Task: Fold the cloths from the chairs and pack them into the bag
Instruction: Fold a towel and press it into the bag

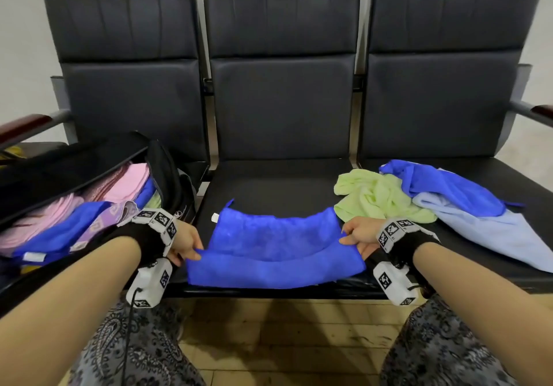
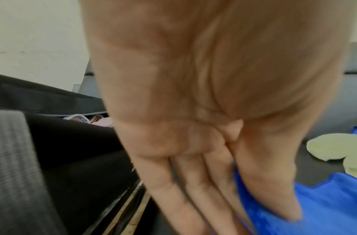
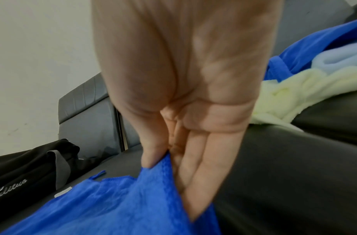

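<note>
A royal blue cloth (image 1: 273, 248) lies across the front of the middle seat (image 1: 269, 188), its near edge lifted into a fold. My left hand (image 1: 191, 249) pinches its left corner between thumb and fingers; the blue cloth (image 2: 324, 206) shows under the thumb in the left wrist view. My right hand (image 1: 351, 240) pinches the right corner, with the blue cloth (image 3: 117, 206) caught between thumb and fingers in the right wrist view. An open black bag (image 1: 167, 170) on the left seat holds folded pink, blue and purple cloths (image 1: 116, 188).
On the right seat lie a crumpled pale green cloth (image 1: 377, 195), another royal blue cloth (image 1: 443, 185) and a light blue cloth (image 1: 490, 230). Chair backs rise behind. Armrests (image 1: 27, 126) flank the row. Tiled floor and my knees sit below the seat edge.
</note>
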Tool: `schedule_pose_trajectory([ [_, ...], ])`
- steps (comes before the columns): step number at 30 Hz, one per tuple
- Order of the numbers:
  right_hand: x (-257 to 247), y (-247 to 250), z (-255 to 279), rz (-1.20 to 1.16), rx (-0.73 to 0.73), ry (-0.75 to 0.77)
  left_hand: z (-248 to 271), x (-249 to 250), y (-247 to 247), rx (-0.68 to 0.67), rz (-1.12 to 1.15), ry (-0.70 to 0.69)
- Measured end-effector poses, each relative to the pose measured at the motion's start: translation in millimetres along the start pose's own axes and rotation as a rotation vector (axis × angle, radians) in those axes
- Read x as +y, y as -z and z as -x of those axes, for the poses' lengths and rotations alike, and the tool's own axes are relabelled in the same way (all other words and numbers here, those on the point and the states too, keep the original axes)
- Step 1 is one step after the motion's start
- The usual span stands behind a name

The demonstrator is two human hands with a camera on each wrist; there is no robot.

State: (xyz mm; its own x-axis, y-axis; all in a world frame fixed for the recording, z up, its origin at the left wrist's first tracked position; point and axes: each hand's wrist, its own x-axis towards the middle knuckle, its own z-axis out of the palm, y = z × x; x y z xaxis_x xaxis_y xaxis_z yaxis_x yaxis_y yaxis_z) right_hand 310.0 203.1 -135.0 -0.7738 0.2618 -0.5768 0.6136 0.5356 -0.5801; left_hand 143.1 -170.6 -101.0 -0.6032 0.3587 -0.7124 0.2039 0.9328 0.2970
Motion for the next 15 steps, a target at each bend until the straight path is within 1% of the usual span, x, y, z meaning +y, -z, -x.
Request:
schedule_pose_trajectory([
  [1,0.3,0.1,-4.0,-0.017,-0.009,-0.004,-2.5,1.3,0.8,0.015,0.019,-0.029],
  [3,-4.9,-0.2,-8.8,-0.045,0.009,0.026,-10.0,6.5,5.5,0.087,0.100,-0.097],
  [5,-10.9,1.3,-18.3,-0.024,0.097,0.081,-19.6,14.3,11.8,0.211,0.148,-0.160],
  [7,-16.8,5.3,-31.7,0.009,0.190,0.124,-31.0,22.5,19.9,0.354,0.130,-0.215],
  [9,-21.4,10.9,-45.6,0.011,0.252,0.154,-42.6,29.6,29.1,0.459,0.096,-0.241],
  [12,-26.7,19.9,-67.0,0.008,0.353,0.176,-57.6,36.9,38.2,0.588,0.034,-0.195],
  [15,-29.7,23.6,-84.7,0.042,0.380,0.159,-74.6,42.7,39.2,0.627,-0.064,-0.115],
])
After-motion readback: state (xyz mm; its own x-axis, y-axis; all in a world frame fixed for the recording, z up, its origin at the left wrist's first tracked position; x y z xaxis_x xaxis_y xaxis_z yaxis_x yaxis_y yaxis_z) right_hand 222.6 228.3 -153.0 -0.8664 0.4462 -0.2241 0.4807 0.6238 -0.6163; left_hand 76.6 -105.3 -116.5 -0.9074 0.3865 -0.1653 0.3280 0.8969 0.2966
